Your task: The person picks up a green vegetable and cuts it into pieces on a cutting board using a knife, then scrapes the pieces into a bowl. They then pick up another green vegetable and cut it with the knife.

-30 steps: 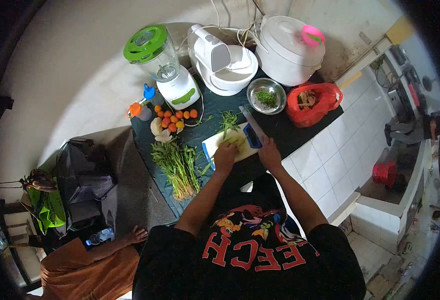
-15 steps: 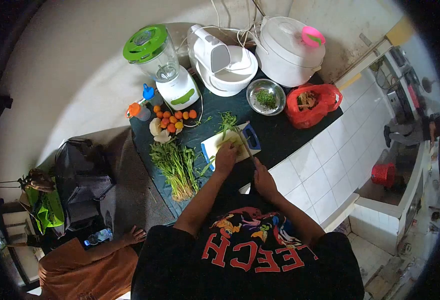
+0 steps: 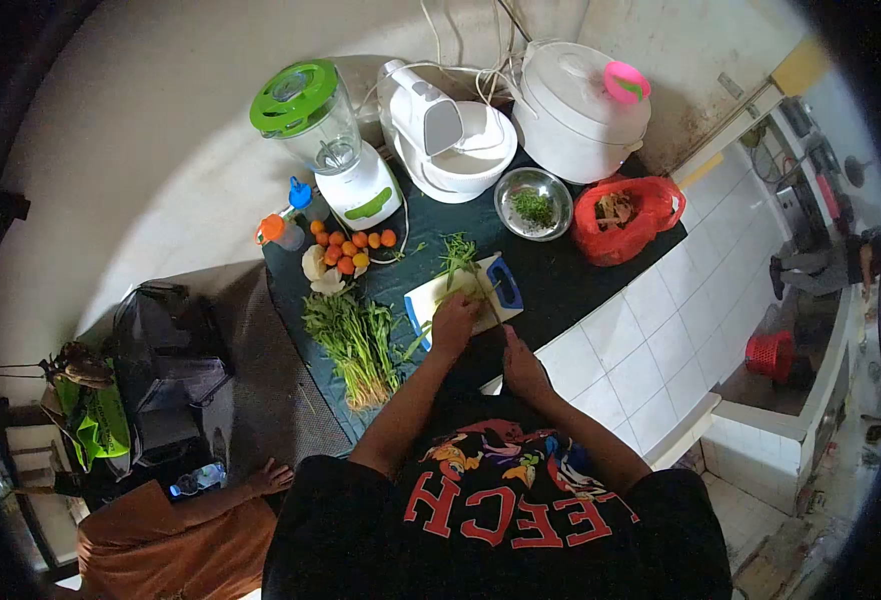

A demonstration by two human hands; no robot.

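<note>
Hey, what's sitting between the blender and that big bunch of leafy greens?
Between the blender and the leafy greens, the head view shows a cluster of round orange-red fruits, probably tomatoes, with some whitish pieces beside them.

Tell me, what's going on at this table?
Someone is preparing greens. Their left hand holds green sprigs on a cutting board, while their right hand grips a knife, its blade over the board. A larger leafy bunch lies to the left, and finely cut greens sit in a metal bowl. Another person is nearby.
</note>
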